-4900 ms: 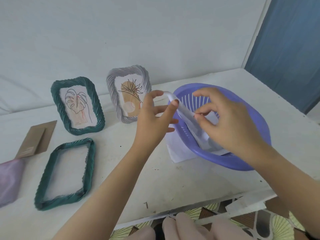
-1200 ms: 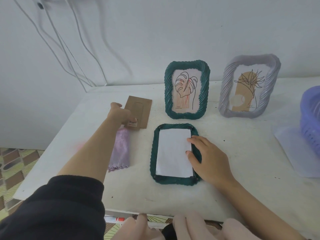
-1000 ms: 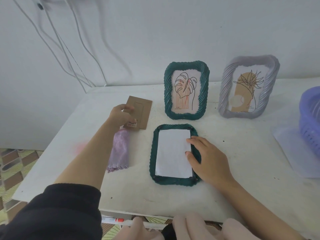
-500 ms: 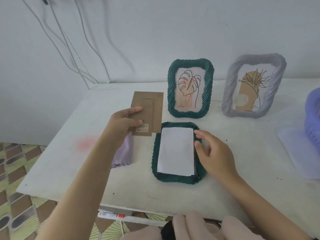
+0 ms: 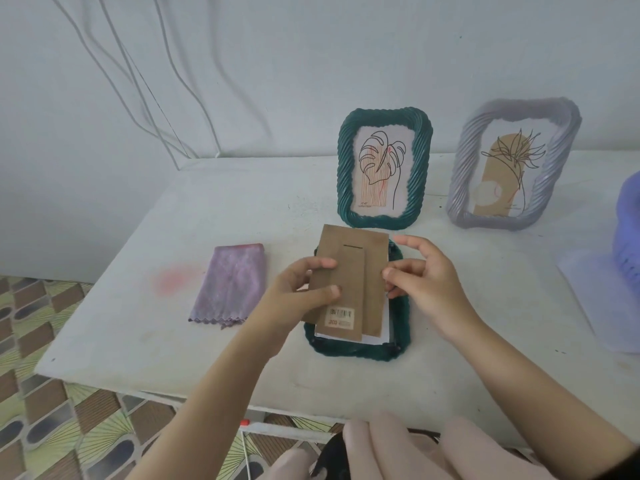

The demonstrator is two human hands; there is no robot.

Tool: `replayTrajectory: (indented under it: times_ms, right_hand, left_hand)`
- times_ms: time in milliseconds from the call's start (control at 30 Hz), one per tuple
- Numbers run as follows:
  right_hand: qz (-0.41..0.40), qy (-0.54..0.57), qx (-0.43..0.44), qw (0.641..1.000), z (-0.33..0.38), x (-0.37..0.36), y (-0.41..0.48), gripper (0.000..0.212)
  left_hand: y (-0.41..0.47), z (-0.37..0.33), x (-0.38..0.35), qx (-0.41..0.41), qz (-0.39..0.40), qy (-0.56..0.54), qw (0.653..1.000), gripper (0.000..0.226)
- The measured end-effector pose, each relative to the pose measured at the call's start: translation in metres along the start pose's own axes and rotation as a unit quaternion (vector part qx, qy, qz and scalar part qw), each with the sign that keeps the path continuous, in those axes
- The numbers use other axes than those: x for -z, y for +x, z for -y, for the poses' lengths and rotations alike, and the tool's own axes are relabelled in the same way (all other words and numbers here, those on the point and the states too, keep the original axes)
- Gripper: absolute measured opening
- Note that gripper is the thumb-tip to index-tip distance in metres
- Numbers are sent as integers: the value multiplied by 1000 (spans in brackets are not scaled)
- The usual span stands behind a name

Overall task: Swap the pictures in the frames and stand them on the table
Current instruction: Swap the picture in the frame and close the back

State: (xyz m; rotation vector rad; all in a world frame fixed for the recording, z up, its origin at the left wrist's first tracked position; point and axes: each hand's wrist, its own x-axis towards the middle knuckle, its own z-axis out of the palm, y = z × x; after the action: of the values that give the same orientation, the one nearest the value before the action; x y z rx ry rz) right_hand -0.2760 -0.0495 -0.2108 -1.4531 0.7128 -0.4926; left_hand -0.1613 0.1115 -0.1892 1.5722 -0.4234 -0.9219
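1. The left hand's (image 5: 301, 289) fingers (image 5: 325, 263) and thumb are clamped on the 9 o'clock edge of the brown backing board (image 5: 353, 278).
2. The right hand (image 5: 426, 285) meets the board's 3 o'clock edge with its thumb tip, forefinger stretched out above. I cannot tell whether it truly pinches the board.
3. The board is held tilted over the green frame (image 5: 401, 348), which lies face down on the tabletop (image 5: 346, 382). A white sheet (image 5: 375, 341) shows inside the frame at the board's 6 o'clock end.
4. At 12 o'clock from that frame a second green frame (image 5: 384, 171) stands upright with a leaf drawing.
5. At 2 o'clock a lilac-grey frame (image 5: 512, 164) stands upright with a plant drawing.
6. At 9 o'clock a folded purple cloth (image 5: 232, 282) lies flat, apart from the frame.
7. At 3 o'clock, cut off by the view's edge, a purple basket (image 5: 628, 230) sits on pale paper (image 5: 595, 299).
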Motion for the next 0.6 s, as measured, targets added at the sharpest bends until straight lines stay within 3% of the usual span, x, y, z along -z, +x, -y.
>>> replayTrajectory:
  times_ms: [133, 600]
  right_hand:
    - [-12, -31, -6, 999, -3, 3, 2, 48]
    - [-7, -131, 12, 991, -8, 8, 5, 53]
  left_hand:
    - [10, -2, 8, -58, -65, 135, 987, 31]
    - [27, 4, 7, -84, -77, 282, 953, 45]
